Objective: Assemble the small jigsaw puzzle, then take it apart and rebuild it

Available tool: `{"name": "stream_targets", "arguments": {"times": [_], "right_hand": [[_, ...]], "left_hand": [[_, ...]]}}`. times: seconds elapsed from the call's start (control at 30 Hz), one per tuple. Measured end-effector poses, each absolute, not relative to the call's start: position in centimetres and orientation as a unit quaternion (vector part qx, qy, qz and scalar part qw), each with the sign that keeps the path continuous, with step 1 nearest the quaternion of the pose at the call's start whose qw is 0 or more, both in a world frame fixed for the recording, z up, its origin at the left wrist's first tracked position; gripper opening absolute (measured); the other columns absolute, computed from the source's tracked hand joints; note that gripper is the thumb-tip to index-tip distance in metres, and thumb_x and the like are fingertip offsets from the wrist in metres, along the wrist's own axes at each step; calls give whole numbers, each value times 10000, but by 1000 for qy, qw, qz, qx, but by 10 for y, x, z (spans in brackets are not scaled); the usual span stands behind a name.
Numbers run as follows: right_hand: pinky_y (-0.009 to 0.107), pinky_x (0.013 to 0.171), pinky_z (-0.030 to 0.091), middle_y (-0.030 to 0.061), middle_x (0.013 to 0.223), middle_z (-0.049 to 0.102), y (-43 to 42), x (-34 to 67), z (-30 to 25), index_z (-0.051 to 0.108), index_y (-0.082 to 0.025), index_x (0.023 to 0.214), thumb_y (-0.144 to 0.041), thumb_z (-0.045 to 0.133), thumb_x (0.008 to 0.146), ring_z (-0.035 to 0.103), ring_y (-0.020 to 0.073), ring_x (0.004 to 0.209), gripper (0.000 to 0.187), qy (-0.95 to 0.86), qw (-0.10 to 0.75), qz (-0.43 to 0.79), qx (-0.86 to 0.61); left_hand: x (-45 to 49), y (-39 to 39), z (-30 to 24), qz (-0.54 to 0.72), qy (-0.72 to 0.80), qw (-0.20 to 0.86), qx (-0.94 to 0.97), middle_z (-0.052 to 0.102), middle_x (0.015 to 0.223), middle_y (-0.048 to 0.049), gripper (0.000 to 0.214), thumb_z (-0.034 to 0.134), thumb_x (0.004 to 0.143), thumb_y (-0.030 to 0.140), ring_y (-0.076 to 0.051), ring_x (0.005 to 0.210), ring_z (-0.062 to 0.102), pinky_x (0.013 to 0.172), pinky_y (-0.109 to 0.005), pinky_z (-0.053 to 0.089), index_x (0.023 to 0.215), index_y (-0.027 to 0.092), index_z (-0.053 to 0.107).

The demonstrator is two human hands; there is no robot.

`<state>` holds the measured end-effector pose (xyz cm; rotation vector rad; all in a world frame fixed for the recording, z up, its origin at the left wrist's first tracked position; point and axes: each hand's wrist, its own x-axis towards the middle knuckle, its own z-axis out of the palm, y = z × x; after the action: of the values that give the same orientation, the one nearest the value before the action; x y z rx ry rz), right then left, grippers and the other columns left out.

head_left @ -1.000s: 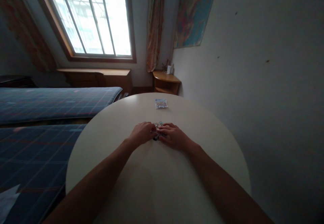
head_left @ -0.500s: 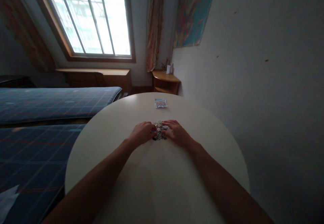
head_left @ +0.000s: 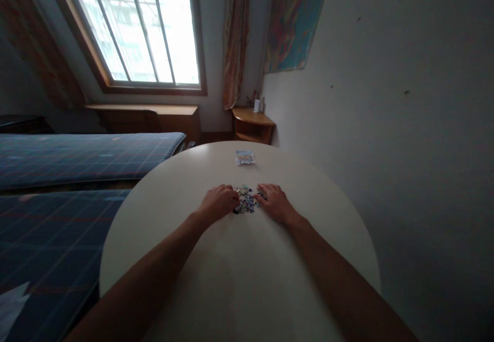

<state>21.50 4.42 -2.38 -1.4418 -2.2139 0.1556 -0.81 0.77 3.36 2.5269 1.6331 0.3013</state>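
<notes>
A heap of small, multicoloured jigsaw puzzle pieces (head_left: 246,200) lies on the round, cream table (head_left: 239,259), between my two hands. At the heap's left edge rests my left hand (head_left: 219,201), its fingers curled together against the pieces; whatever may be under the fingertips is hidden. My right hand (head_left: 274,201) is on the right side, thumb and fingers apart, with a few pieces lying loose in the gap. Farther back on the table is a small flat packet (head_left: 245,157) with a printed picture.
Blue plaid mattresses (head_left: 57,228) lie left of the table, with white paper (head_left: 13,306) on the nearer one. A wooden corner shelf (head_left: 252,117) and a desk (head_left: 173,118) stand beyond. The wall (head_left: 405,177) rises close on the right.
My right hand has moved to the right, away from the left one, drawing some pieces along. More of the heap shows between the hands. My left hand has barely shifted.
</notes>
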Motion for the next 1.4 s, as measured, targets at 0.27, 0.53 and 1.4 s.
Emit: {"name": "stream_targets", "arguments": {"times": [0.27, 0.53, 1.4], "right_hand": [[472, 1084, 346, 156, 1345, 572, 40, 213, -18, 601, -153, 1279, -410, 477, 959, 462, 272, 1277, 429, -836, 246, 51, -488], [443, 1086, 364, 63, 1275, 638, 27, 199, -10, 687, -234, 1152, -343, 606, 900, 451, 256, 1277, 287, -905, 259, 77, -328], [447, 1073, 390, 120, 1247, 656, 33, 206, -6, 623, -168, 1257, -364, 616, 886, 493, 267, 1245, 419, -877, 294, 77, -373]], "left_hand": [[-10, 6, 39, 101, 543, 47, 832, 704, 1053, -51, 201, 553, 892, 269, -206, 1004, 627, 855, -287, 468, 930, 253, 750], [-16, 13, 35, 116, 542, 37, 831, 693, 1055, -46, 201, 545, 902, 278, -201, 1003, 629, 825, -268, 466, 952, 263, 739], [-60, 43, 19, 180, 718, 28, 672, 738, 1023, -21, 250, 494, 903, 344, -222, 912, 675, 733, -291, 474, 1053, 286, 685]]}}
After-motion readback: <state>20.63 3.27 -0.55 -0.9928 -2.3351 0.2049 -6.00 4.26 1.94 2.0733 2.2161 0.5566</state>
